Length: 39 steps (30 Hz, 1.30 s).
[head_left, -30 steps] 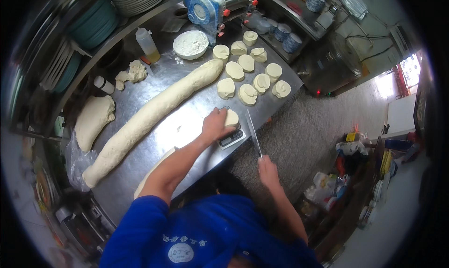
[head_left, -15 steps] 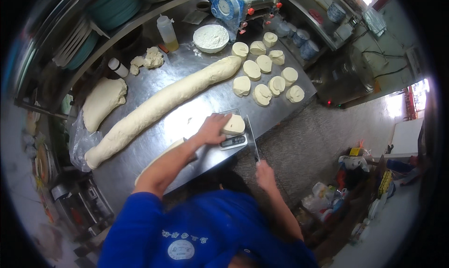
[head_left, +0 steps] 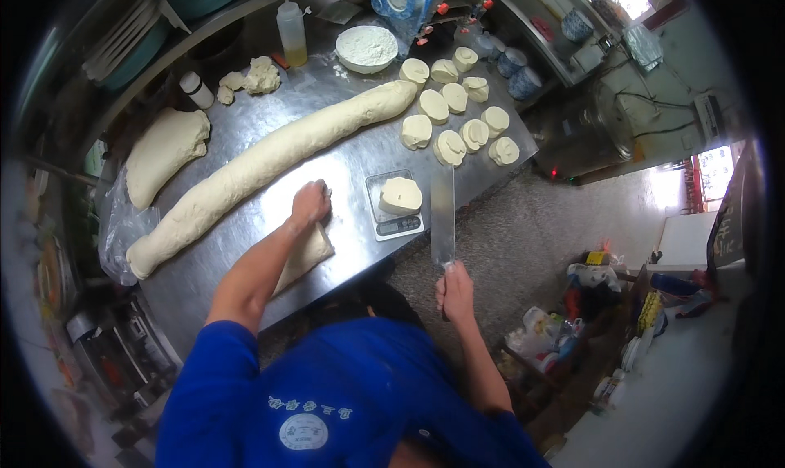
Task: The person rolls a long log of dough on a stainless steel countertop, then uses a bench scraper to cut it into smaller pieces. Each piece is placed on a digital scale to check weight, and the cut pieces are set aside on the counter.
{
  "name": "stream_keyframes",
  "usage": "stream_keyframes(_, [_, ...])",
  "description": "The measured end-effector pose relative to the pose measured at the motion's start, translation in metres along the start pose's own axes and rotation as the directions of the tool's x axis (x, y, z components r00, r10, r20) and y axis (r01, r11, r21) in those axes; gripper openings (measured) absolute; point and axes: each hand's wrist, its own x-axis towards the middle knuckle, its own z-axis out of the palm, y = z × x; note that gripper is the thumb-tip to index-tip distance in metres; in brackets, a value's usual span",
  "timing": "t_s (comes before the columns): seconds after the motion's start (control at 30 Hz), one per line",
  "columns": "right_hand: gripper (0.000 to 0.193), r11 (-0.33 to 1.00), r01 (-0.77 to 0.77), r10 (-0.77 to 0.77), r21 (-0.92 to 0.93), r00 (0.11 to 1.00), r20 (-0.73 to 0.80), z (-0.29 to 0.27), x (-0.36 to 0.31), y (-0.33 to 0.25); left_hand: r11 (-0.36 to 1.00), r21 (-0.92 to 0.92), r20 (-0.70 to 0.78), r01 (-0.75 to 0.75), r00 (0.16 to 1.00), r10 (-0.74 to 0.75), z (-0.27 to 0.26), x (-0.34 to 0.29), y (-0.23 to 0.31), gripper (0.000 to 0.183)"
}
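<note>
My right hand (head_left: 455, 292) grips the handle of a broad-bladed knife (head_left: 442, 219). Its blade points away from me, just right of a kitchen scale (head_left: 397, 225). A cut piece of dough (head_left: 401, 196) rests on the scale, with neither hand touching it. To its left, my left hand (head_left: 311, 203) is closed over the steel table; whatever it may hold is hidden. Partly under my left forearm lies a shorter dough roll (head_left: 311, 253) with a cut end. Beyond it a long dough log (head_left: 270, 172) stretches diagonally across the table.
Several cut dough pieces (head_left: 450, 147) stand at the table's far right. Behind are a bowl of flour (head_left: 366, 49), a squeeze bottle (head_left: 292, 35) and a blue-and-grey machine (head_left: 401, 2). A flat dough slab (head_left: 168, 153) and dough scraps (head_left: 262, 76) lie at the left.
My left hand has left the dough piece on the scale and moved left, its fingers now curled. The knife blade has turned from edge-on to broad side up. The view has shifted slightly.
</note>
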Motion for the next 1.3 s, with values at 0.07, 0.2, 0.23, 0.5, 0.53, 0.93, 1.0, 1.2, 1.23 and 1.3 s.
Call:
stream_keyframes(0.07, [0.031,1.000,0.018,-0.018,-0.001,1.000,0.015,0.004,-0.003,-0.004,0.975,-0.221,-0.019,0.008,1.000,-0.012,0.000,0.003,0.010,0.019])
stream_keyframes(0.2, [0.030,0.999,0.027,-0.025,-0.033,0.997,0.075,0.007,-0.006,-0.010,0.384,-0.835,0.319,0.395,0.915,-0.248,-0.003,0.010,0.053,0.023])
stream_keyframes(0.23, [0.029,0.999,0.012,-0.009,-0.032,0.996,0.090,0.010,-0.007,-0.014,0.230,-0.885,0.362,0.405,0.909,-0.208,-0.003,0.009,0.057,0.021])
stream_keyframes(0.5, [0.033,0.995,-0.099,0.090,0.032,0.969,0.229,0.022,-0.004,-0.020,0.270,-0.836,0.470,0.478,0.877,-0.098,0.017,0.001,0.109,0.020])
stream_keyframes(0.53, [0.033,0.993,-0.115,0.114,-0.010,0.967,0.229,0.022,-0.004,-0.018,0.302,-0.823,0.462,0.481,0.876,-0.136,0.020,0.001,0.117,0.021])
stream_keyframes(0.93, [0.034,0.935,0.112,-0.021,-0.337,0.964,0.263,0.013,0.038,0.011,0.466,-0.718,0.298,0.518,0.833,-0.466,0.086,0.001,0.112,0.015])
stream_keyframes(1.0, [0.035,0.920,0.189,-0.092,-0.343,0.956,0.278,0.022,0.057,0.014,0.528,-0.689,0.269,0.497,0.851,-0.450,0.089,-0.004,0.113,0.016])
stream_keyframes(1.2, [0.036,0.994,-0.088,0.066,0.058,0.949,0.307,0.038,0.070,0.006,0.525,-0.732,0.280,0.435,0.894,-0.350,0.035,-0.029,0.108,0.019])
stream_keyframes(1.23, [0.035,0.994,-0.070,0.040,0.089,0.953,0.300,0.036,0.065,0.002,0.489,-0.743,0.287,0.457,0.877,-0.384,0.018,-0.026,0.098,0.019])
stream_keyframes(1.3, [0.033,0.989,-0.041,-0.003,0.141,0.956,0.295,0.029,0.052,-0.006,0.624,-0.660,0.147,0.419,0.886,-0.439,-0.002,-0.018,0.070,0.017])
